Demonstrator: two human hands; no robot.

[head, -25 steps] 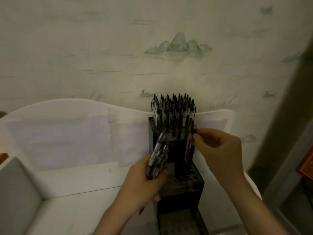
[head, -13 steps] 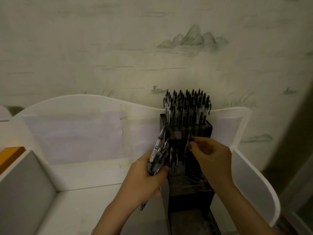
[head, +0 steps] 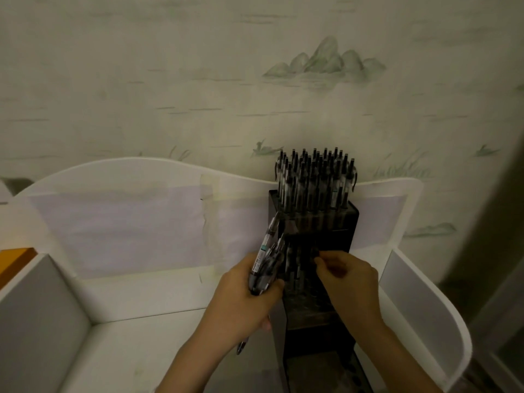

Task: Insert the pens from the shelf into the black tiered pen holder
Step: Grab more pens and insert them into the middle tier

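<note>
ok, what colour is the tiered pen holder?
Black. The pen holder shows best in the head view, standing against the white shelf.

Pen holder (head: 313, 222) on shelf (head: 147, 330), against back panel, right of centre. Pens (head: 314, 180) fill rear tier. Left hand (head: 246, 296) left of holder, right hand (head: 348, 279) over middle tier.
</note>
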